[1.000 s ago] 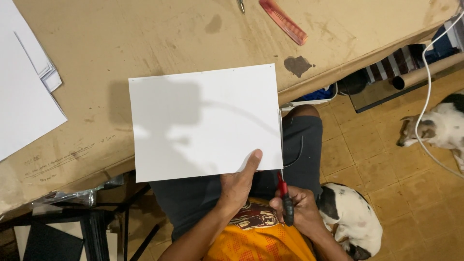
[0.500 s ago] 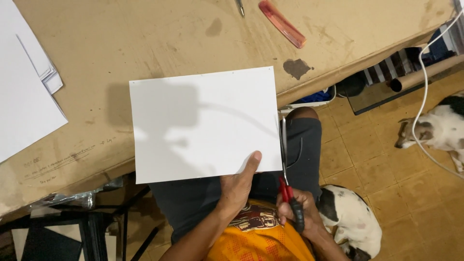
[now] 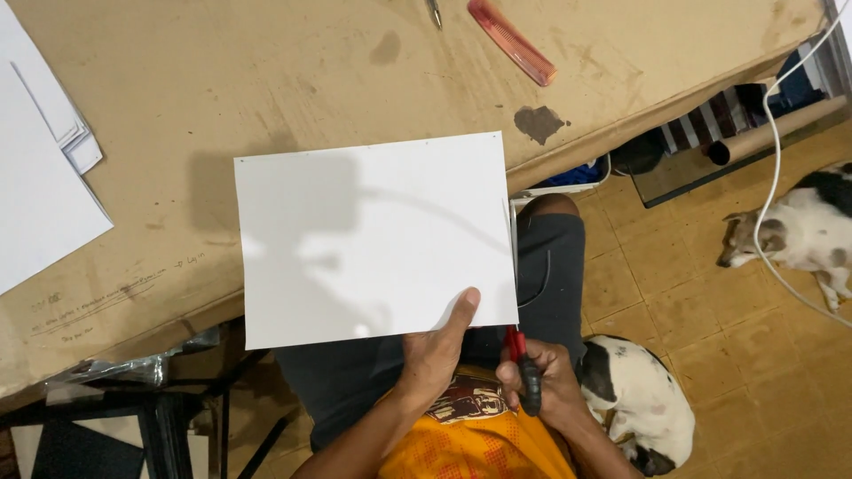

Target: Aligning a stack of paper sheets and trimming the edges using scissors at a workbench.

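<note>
A white rectangular sheet (image 3: 373, 235) is held up over the table edge and my lap. My left hand (image 3: 435, 355) pinches its lower right corner, thumb on top. My right hand (image 3: 541, 381) grips scissors with red and black handles (image 3: 522, 368). Their thin blades run up along the sheet's right edge, where a narrow strip is separating from the sheet.
A brown cardboard-covered table (image 3: 266, 80) carries more white sheets (image 3: 40, 195) at the left, a red comb (image 3: 512, 41) and a metal tool tip (image 3: 434, 12) at the top. One dog (image 3: 643, 404) lies by my right leg, another (image 3: 799, 231) at the right near a white cable (image 3: 772, 204).
The sheet has shifted slightly right and down. My right hand with the scissors has moved lower along the sheet's right edge.
</note>
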